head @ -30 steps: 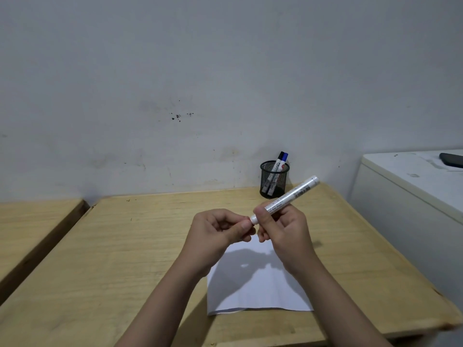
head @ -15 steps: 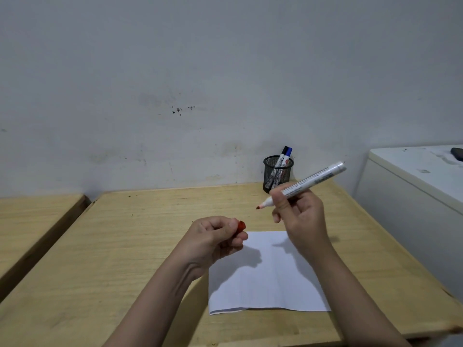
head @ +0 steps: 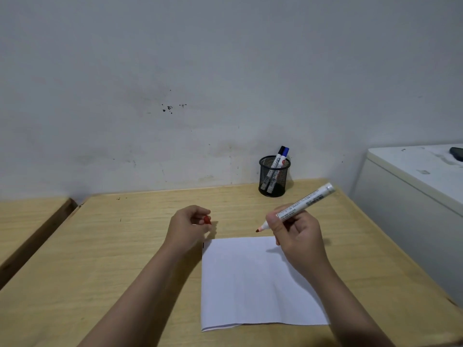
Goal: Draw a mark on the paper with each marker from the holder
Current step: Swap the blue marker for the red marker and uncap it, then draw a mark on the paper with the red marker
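A white sheet of paper [head: 253,279] lies on the wooden desk [head: 125,246]. My right hand [head: 298,236] grips an uncapped white marker [head: 304,204], its red tip hanging just above the paper's far edge. My left hand [head: 188,229] is curled around the marker's red cap [head: 207,219], left of the paper's far corner. A small dark mark shows at the paper's far left corner. A black mesh holder [head: 273,180] stands at the back of the desk with two capped markers [head: 280,159] in it, one black, one blue.
A white cabinet [head: 413,186] stands to the right of the desk, with a dark object [head: 457,153] on top. A second wooden desk [head: 27,221] sits to the left across a narrow gap. A grey wall rises right behind the desk.
The cap came off the marker and stays in my left hand, which moved left. My right hand carried the uncapped marker rightwards and lowered its tip towards the paper's far edge.
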